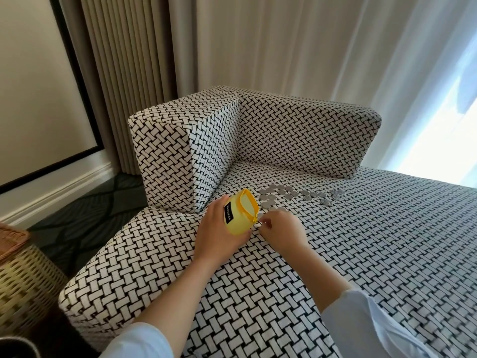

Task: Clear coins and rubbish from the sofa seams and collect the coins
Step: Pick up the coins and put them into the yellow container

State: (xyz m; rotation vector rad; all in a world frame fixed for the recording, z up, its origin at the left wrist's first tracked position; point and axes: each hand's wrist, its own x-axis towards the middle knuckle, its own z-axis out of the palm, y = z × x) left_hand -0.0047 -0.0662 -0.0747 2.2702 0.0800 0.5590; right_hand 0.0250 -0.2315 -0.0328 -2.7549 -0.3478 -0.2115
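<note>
A small yellow zip pouch (238,215) with a black label is gripped in my left hand (219,232), just above the black-and-white woven sofa seat (361,254). Its mouth gapes open toward the backrest. My right hand (280,228) pinches the metal zip pull at the pouch's near corner. Several silver coins (291,193) lie spread in a loose band on the seat just beyond the pouch, near the seam below the back cushion (309,135).
The armrest block (180,151) stands left of the pouch. On the floor at the lower left is a woven basket (23,285). Beige curtains (129,60) and sheer drapes hang behind the sofa.
</note>
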